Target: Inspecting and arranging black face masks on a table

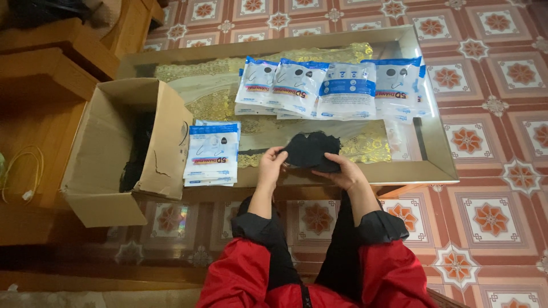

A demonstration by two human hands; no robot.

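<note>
Two bare hands meet over the near edge of a glass-topped table (439,154), both closed on one soft bundle of black masks (311,150). The left hand (272,162) pinches the bundle's left end with fingers curled; the right hand (342,170) cups it from beneath on the right, thumb on top. The cloth looks limp and matte, crumpled into a lumpy shape, and how many masks are in the bundle cannot be told.

Along the far side of the table lies a row of glossy plastic packets (334,88), white with blue bands, flat and rectangular. At least five overlap there; more edges peek out underneath, so the true count is unclear. One separate stack of the same packets (212,153) sits at the table's left end, several deep, just beside the hands. Under the glass a gold lace cloth (371,147) shows, partly covered by the packets.

One open cardboard box (108,154) stands left of the table, its flap torn, touching the stack's side. Dark fabric fills it, lost in shadow. A pale cord (25,174) lies on the wooden bench (40,74) at far left. Red sleeves with black cuffs are cut off by the lower edge. Patterned red tiles (491,217) cover the floor.
</note>
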